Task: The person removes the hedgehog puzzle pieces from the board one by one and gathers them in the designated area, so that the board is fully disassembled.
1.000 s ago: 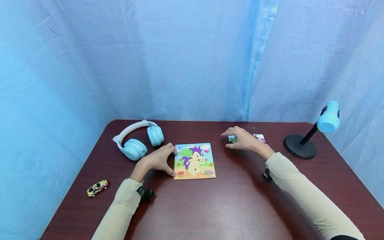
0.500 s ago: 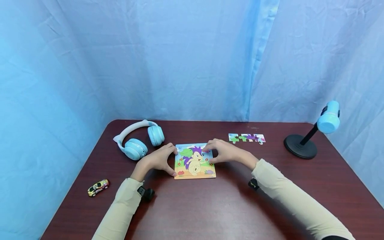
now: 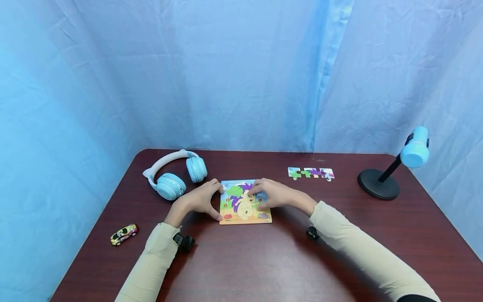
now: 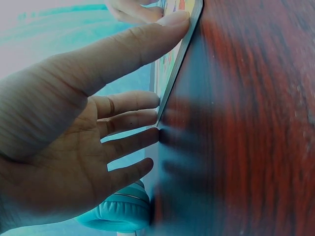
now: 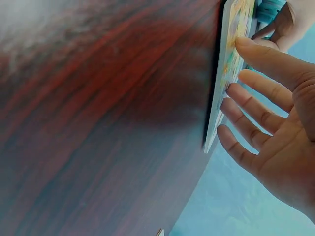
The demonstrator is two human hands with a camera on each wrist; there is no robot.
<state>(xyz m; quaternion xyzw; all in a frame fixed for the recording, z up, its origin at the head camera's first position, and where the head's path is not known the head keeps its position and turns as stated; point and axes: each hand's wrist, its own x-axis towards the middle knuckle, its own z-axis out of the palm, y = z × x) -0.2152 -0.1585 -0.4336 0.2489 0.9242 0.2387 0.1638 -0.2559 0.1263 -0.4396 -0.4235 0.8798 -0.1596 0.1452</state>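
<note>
A square picture puzzle board (image 3: 235,209) with a purple-spined hedgehog lies flat on the dark wooden table. My left hand (image 3: 200,199) rests at its left edge, with the thumb (image 4: 172,22) on the near corner and straight fingers against the side. Over the board's right half is my right hand (image 3: 279,195); its thumb and loosely bent fingers touch the picture and hide part of the hedgehog. Between the right thumb and fingers no piece shows in the right wrist view. Several joined puzzle pieces (image 3: 294,173) lie in a strip behind the right hand.
Blue and white headphones (image 3: 171,186) lie behind the left hand, close to it. A small yellow toy car (image 3: 124,235) is at the left. On the far right stands a light-blue microphone (image 3: 414,153) on a black round base (image 3: 370,184). Blue curtains (image 3: 241,84) surround the table.
My right hand has moved left from above the strip of pieces onto the board, then further in over the picture. The left hand has stayed at the board's left edge.
</note>
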